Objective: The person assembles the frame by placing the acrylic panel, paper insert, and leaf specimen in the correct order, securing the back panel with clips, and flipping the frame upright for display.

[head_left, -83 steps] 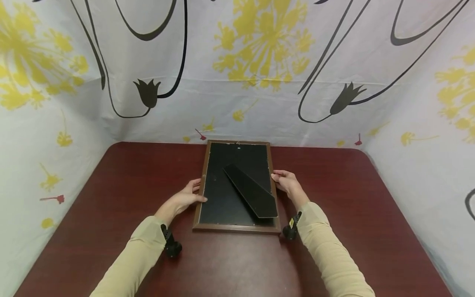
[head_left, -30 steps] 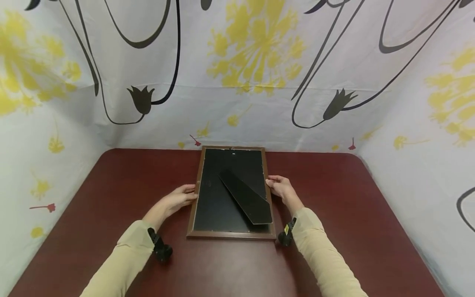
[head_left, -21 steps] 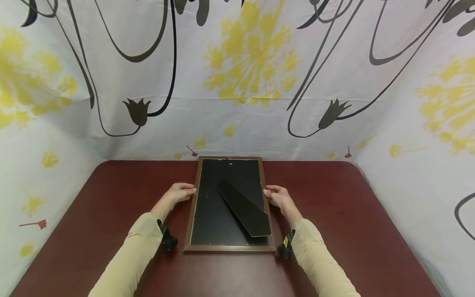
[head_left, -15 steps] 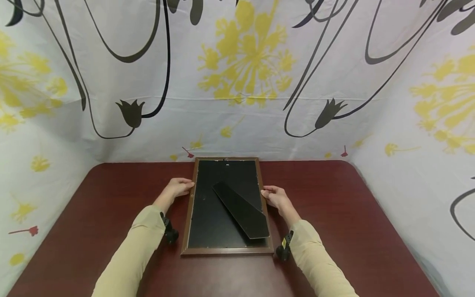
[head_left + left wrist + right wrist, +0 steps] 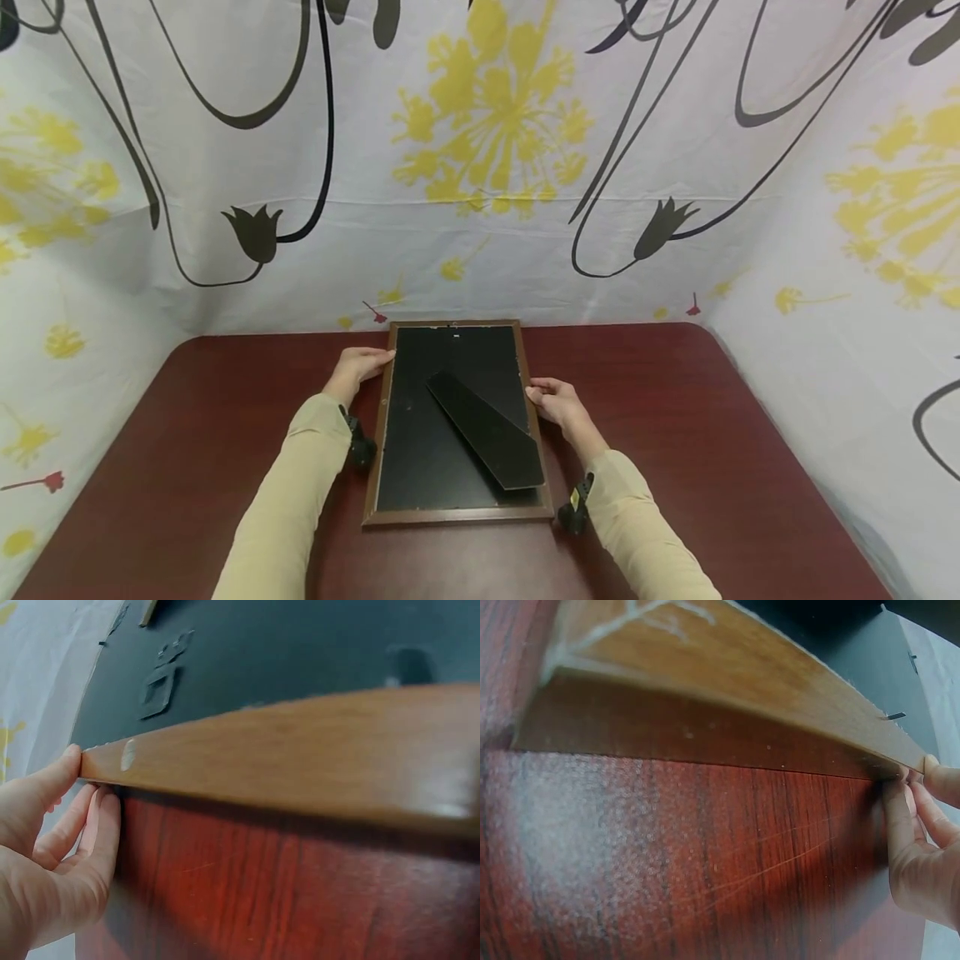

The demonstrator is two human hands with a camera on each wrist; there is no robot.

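Observation:
A picture frame (image 5: 416, 450) lies face down on the table, its brown wooden border around a black backing. A black easel leg (image 5: 487, 433) slants across that backing. Near the far end of the left border, my left hand (image 5: 356, 371) pinches the frame; in the left wrist view its thumb (image 5: 56, 776) is at the border's upper edge with fingers beneath. On the right side, about a third of the way down, my right hand (image 5: 558, 404) pinches the opposite border. The right wrist view has that thumb (image 5: 939, 780) on the wood and the fingertips low against its side.
The dark red wooden table (image 5: 675, 442) has rounded far corners. White cloth (image 5: 322, 275) printed with yellow and grey flowers hangs behind it and along both sides. A small black wrist camera (image 5: 360, 446) sits at the left cuff, close to the frame.
My left hand has slid along the left border from about its middle towards the far corner. My right hand keeps its place on the frame. The head view has shifted, so everything sits lower.

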